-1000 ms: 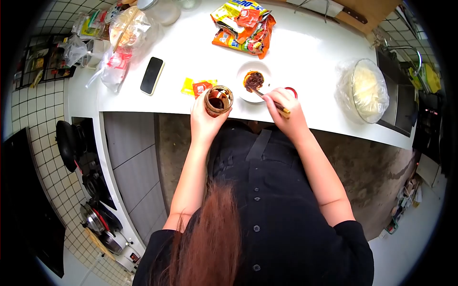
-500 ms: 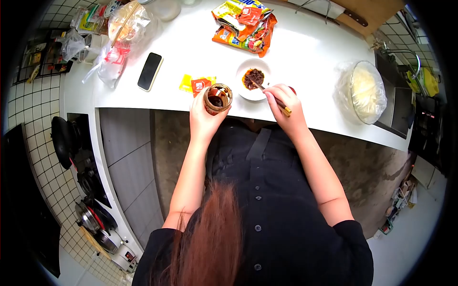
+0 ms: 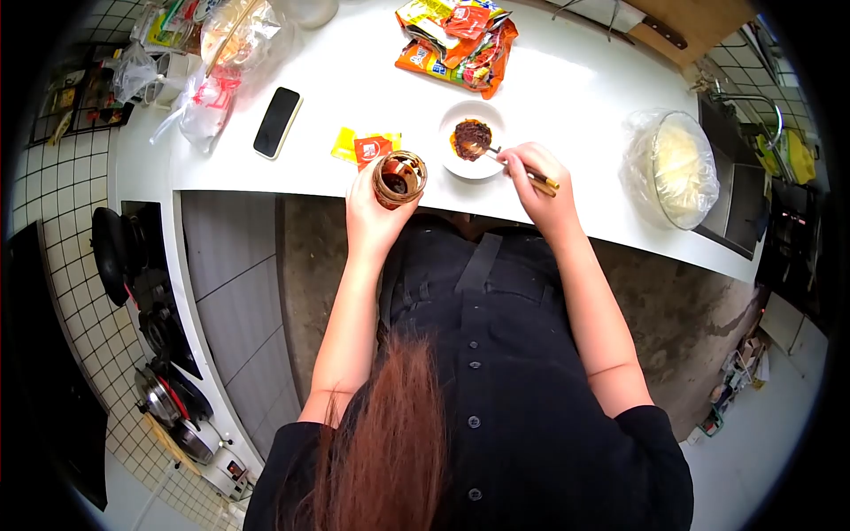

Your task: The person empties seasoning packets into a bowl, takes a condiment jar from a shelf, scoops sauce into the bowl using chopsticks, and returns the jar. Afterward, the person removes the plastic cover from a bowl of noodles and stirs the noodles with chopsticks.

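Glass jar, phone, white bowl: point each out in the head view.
Glass jar point(image 3: 383, 196), head view, front wall.
Phone point(image 3: 278, 121), head view, screen.
White bowl point(image 3: 452, 163), head view, inner wall.

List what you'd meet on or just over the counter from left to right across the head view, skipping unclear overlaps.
Red-and-clear plastic bag → phone → open jar → white bowl → right hand → plastic-covered glass bowl.
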`<state>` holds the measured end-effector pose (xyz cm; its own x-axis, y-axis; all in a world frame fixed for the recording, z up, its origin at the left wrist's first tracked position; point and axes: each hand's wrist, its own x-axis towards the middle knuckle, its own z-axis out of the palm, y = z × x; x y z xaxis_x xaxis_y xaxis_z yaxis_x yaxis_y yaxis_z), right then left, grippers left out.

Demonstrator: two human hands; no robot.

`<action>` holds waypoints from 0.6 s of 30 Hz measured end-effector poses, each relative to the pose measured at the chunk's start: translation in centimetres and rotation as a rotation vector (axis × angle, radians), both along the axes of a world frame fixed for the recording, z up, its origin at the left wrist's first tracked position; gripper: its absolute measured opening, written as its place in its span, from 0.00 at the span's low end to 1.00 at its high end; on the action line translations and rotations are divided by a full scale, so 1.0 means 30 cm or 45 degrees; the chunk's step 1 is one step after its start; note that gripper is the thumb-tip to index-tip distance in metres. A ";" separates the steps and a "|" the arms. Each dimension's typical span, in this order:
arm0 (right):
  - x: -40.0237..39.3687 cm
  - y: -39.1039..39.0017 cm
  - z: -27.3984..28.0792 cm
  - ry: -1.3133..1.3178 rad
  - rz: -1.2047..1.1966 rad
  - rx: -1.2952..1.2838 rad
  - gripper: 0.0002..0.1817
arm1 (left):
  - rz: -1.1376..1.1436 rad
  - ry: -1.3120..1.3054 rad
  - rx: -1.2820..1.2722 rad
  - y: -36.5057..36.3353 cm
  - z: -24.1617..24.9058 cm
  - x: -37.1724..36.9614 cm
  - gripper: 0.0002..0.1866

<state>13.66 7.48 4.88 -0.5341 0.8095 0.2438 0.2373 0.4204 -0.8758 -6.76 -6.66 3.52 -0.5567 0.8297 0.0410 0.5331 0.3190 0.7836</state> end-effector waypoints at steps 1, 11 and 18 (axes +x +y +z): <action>0.016 -0.002 0.006 -0.070 0.024 -0.098 0.05 | -0.007 -0.014 -0.007 0.000 -0.007 -0.002 0.34; 0.032 0.011 0.064 -0.068 -0.153 -0.289 0.04 | -0.008 0.046 -0.018 -0.002 -0.009 0.012 0.34; 0.021 -0.016 0.035 0.003 0.019 -0.302 0.03 | -0.029 0.022 -0.021 0.006 -0.014 -0.001 0.34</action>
<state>14.31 7.00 5.93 -0.5461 0.8363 0.0489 0.2306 0.2062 -0.9509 -6.78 -6.49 3.11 -0.5373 0.8426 0.0365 0.5537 0.3198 0.7688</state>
